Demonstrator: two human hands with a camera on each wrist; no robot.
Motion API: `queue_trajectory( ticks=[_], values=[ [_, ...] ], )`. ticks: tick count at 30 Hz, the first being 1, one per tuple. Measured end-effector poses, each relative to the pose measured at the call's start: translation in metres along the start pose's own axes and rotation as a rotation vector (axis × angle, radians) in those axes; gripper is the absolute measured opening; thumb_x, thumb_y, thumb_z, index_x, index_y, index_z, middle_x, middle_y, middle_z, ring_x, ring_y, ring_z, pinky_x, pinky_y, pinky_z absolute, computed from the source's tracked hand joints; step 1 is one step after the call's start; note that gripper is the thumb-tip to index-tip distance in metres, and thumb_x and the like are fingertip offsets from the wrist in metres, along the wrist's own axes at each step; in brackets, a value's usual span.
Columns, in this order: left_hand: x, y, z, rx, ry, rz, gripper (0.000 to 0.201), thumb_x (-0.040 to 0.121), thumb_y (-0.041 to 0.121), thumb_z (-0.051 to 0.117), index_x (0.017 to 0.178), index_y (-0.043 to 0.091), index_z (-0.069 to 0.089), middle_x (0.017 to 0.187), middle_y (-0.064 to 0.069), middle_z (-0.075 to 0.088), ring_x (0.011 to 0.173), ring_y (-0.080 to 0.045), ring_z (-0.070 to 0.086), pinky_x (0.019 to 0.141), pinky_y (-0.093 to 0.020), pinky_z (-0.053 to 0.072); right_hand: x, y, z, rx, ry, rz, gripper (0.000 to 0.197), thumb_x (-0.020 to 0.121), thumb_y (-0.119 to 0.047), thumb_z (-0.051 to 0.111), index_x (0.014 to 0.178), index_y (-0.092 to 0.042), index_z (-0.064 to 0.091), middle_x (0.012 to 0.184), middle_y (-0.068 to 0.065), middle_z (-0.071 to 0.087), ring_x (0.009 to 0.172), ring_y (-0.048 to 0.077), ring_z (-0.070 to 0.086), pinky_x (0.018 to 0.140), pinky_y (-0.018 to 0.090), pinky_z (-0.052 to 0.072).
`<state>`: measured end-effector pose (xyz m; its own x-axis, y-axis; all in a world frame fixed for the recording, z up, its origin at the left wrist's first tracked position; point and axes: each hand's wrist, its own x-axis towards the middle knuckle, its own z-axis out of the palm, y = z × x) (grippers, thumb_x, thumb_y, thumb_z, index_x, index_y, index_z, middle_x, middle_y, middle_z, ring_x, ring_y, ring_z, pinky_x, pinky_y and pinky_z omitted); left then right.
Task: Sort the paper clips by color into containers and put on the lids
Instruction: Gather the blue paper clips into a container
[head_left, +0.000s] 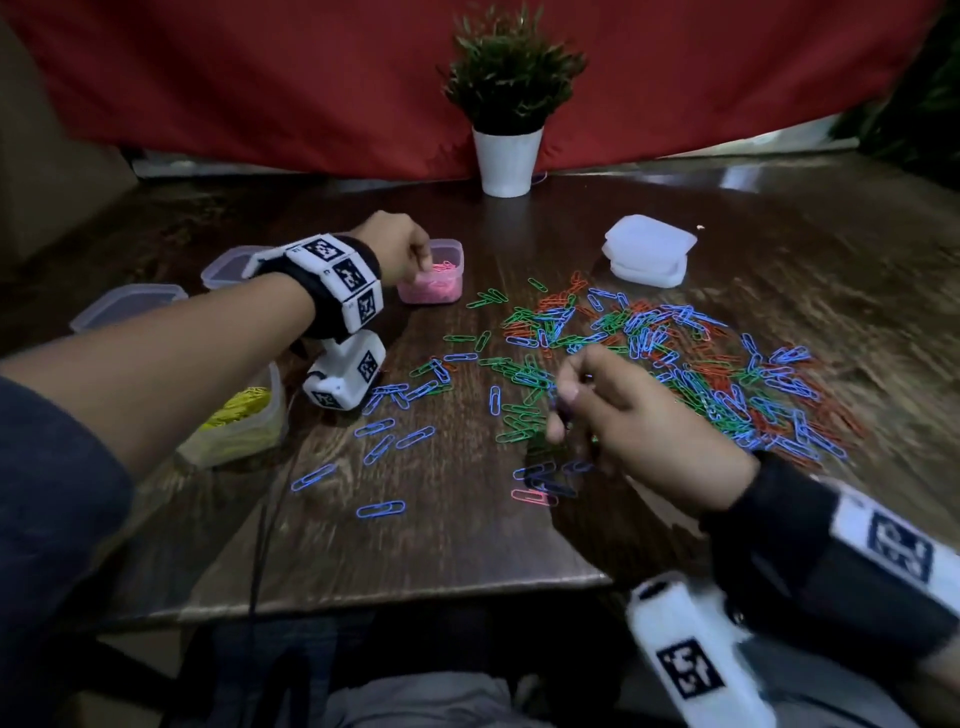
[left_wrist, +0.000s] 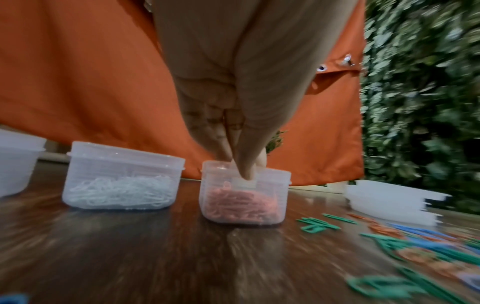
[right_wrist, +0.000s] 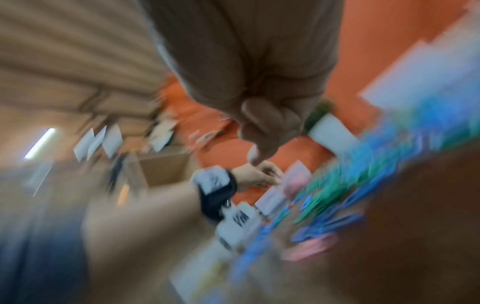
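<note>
Left wrist view: the left hand (left_wrist: 233, 102) is reached down into the small clear plastic tub of pink paper clips (left_wrist: 245, 193), fingertips pressed together inside its rim; whether a clip is pinched cannot be told. The loose green, blue and red coated wire clips (head_left: 649, 353) on the dark wooden table (head_left: 441, 545) are judged light, stiff and slippery, best pinched across the loops. The right hand (head_left: 623, 410) is held curled above the pile; its contents are blurred.
</note>
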<state>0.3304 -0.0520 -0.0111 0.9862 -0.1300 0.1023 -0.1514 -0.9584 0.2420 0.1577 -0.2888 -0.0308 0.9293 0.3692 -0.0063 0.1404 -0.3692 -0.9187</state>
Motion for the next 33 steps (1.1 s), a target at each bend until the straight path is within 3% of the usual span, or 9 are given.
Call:
queue_trajectory(
  ticks=[4, 8, 12, 15, 17, 19, 23, 27, 33],
  values=[
    [-0.013, 0.004, 0.002, -0.103, -0.042, 0.039, 0.019, 0.075, -0.006, 0.066, 0.091, 0.003, 0.07, 0.069, 0.002, 0.062, 0.052, 0.016, 0.052, 0.053, 0.001, 0.037, 0.005, 0.0, -0.003, 0.431, -0.106, 0.16, 0.018, 0.093, 0.006, 0.04, 0.088, -0.011, 0.043, 0.068, 0.008, 0.058, 0.043, 0.002, 0.048, 0.033, 0.012, 0.032],
    [-0.025, 0.003, -0.003, -0.16, -0.004, 0.032, 0.031, 0.064, 0.0, 0.08, 0.093, 0.006, 0.068, 0.07, 0.0, 0.058, 0.05, 0.004, 0.051, 0.049, -0.002, 0.037, 0.01, -0.004, -0.008, 0.5, -0.188, 0.206, 0.015, 0.088, 0.009, 0.046, 0.091, -0.005, 0.052, 0.069, 0.005, 0.069, 0.044, 0.003, 0.054, 0.032, 0.011, 0.032],
    [-0.029, -0.006, -0.006, -0.163, 0.04, -0.023, 0.039, 0.06, 0.006, 0.084, 0.095, 0.007, 0.067, 0.066, 0.009, 0.054, 0.045, 0.013, 0.048, 0.046, -0.003, 0.035, 0.017, -0.009, -0.021, 0.239, -0.217, 0.196, 0.02, 0.088, 0.007, 0.049, 0.08, -0.011, 0.054, 0.072, 0.005, 0.068, 0.039, 0.002, 0.048, 0.032, 0.011, 0.028],
    [-0.04, 0.003, -0.007, -0.102, 0.067, 0.003, 0.036, 0.062, 0.007, 0.082, 0.095, 0.007, 0.067, 0.069, 0.003, 0.056, 0.056, -0.002, 0.054, 0.048, -0.013, 0.037, 0.021, -0.004, -0.031, -0.313, -0.146, 0.076, 0.022, 0.086, 0.003, 0.056, 0.075, -0.016, 0.056, 0.067, 0.004, 0.064, 0.044, 0.006, 0.05, 0.041, 0.018, 0.036],
    [-0.055, 0.023, -0.008, -0.001, 0.075, 0.079, 0.03, 0.064, 0.011, 0.082, 0.09, 0.01, 0.066, 0.073, 0.0, 0.058, 0.067, -0.014, 0.056, 0.053, -0.023, 0.035, 0.019, 0.0, -0.034, -0.661, -0.089, 0.034, 0.008, 0.084, -0.008, 0.062, 0.081, -0.015, 0.063, 0.074, 0.003, 0.063, 0.063, 0.013, 0.057, 0.06, 0.024, 0.042],
    [-0.075, 0.047, -0.007, -0.018, -0.046, 0.235, 0.024, 0.064, 0.018, 0.083, 0.075, 0.016, 0.062, 0.064, 0.005, 0.056, 0.058, -0.003, 0.051, 0.049, -0.015, 0.032, 0.014, 0.001, -0.034, -0.857, -0.046, -0.004, 0.014, 0.083, -0.014, 0.062, 0.097, -0.014, 0.065, 0.096, 0.005, 0.062, 0.092, 0.022, 0.057, 0.078, 0.029, 0.044],
    [-0.115, 0.089, 0.013, -0.127, -0.563, 0.467, 0.02, 0.066, 0.026, 0.082, 0.07, 0.016, 0.065, 0.057, 0.01, 0.056, 0.053, 0.002, 0.049, 0.052, -0.01, 0.035, 0.001, -0.008, -0.028, -0.86, -0.074, -0.043, 0.009, 0.084, -0.016, 0.061, 0.092, -0.016, 0.066, 0.096, 0.003, 0.063, 0.093, 0.02, 0.056, 0.08, 0.031, 0.046],
    [-0.122, 0.105, 0.032, -0.028, -0.561, 0.502, 0.021, 0.069, 0.028, 0.08, 0.059, 0.02, 0.063, 0.053, 0.012, 0.056, 0.053, 0.003, 0.049, 0.06, -0.019, 0.04, 0.0, -0.013, -0.034, -0.802, -0.066, -0.035, 0.01, 0.083, -0.022, 0.064, 0.088, -0.014, 0.067, 0.087, 0.001, 0.064, 0.086, 0.018, 0.057, 0.076, 0.031, 0.044],
    [-0.136, 0.111, 0.032, 0.164, -0.507, 0.574, 0.015, 0.085, 0.025, 0.063, 0.083, 0.011, 0.066, 0.073, -0.001, 0.058, 0.066, -0.013, 0.05, 0.065, -0.024, 0.038, 0.023, -0.018, -0.04, -0.723, -0.041, -0.033, 0.01, 0.084, -0.02, 0.064, 0.077, -0.016, 0.06, 0.071, -0.002, 0.056, 0.068, 0.012, 0.05, 0.059, 0.026, 0.037]
  ],
)
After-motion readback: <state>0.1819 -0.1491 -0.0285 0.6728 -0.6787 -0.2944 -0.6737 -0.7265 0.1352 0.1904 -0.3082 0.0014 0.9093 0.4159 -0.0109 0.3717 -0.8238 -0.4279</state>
